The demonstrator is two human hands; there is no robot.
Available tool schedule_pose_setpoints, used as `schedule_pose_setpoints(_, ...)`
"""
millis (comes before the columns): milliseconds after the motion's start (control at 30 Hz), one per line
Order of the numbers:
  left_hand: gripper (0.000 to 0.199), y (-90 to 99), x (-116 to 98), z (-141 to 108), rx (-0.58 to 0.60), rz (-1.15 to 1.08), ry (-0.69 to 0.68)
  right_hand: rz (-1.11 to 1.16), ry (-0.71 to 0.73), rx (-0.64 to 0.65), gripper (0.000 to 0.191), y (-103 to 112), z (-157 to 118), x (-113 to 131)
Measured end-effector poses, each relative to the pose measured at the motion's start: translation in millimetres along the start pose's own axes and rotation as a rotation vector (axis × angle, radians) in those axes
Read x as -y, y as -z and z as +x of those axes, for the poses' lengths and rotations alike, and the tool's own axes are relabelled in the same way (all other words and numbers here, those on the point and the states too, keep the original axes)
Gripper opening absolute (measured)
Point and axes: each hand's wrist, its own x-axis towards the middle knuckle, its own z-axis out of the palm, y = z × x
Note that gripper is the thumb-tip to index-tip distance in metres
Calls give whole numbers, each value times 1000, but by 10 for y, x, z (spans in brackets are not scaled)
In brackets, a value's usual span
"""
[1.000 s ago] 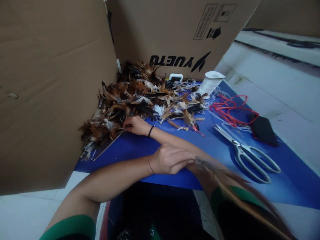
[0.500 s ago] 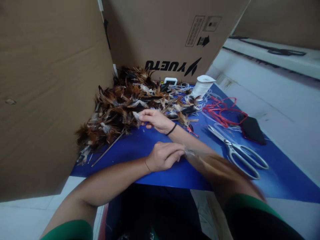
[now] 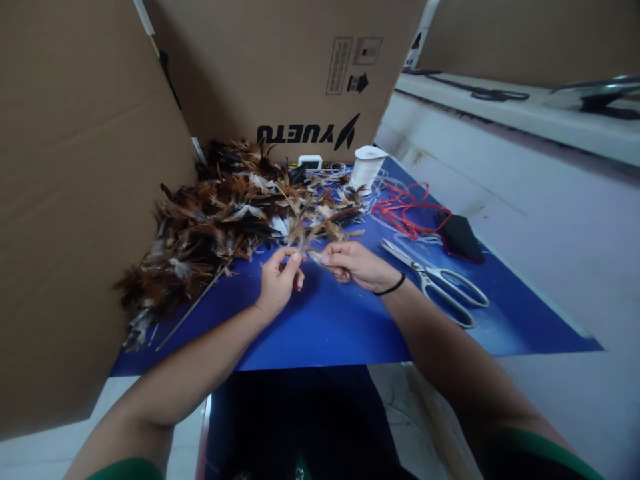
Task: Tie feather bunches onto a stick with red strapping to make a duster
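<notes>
Thumb against fingers, my left hand [image 3: 281,279] pinches a brown and grey feather [image 3: 302,239] that points up and away from me. Just to its right, my right hand [image 3: 357,267] is closed on the pale fluffy end of a feather [image 3: 316,256]. The fingertips of both hands are close together above the blue tabletop [image 3: 330,327]. Whether the two hands hold one feather or separate ones I cannot tell. Behind them spreads a large heap of brown, black and white feathers [image 3: 215,213].
Scissors [image 3: 440,280] lie right of my right hand, with a black phone [image 3: 460,237] beyond. Red string [image 3: 405,210] lies tangled near a white spool [image 3: 367,170]. A small white device [image 3: 310,162] stands at the back. Cardboard walls [image 3: 85,200] rise left and behind.
My right hand has come back from the heap to meet my left hand. The left hand's feather has swung from pointing right to pointing away. The view has turned to the right.
</notes>
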Motion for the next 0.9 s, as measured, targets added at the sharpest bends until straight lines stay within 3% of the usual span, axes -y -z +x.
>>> schedule_pose_setpoints(433,31,8,25,14,32,184,0,32,-3,157,16,5,-4,-35)
schedule_pose_setpoints(633,30,6,27,37,-16,173,-26,37,-16,185,15,7,-1,-41)
schedule_pose_setpoints(900,28,0,24,-8,81,226,-36,132,-89,185,19,14,20,-54)
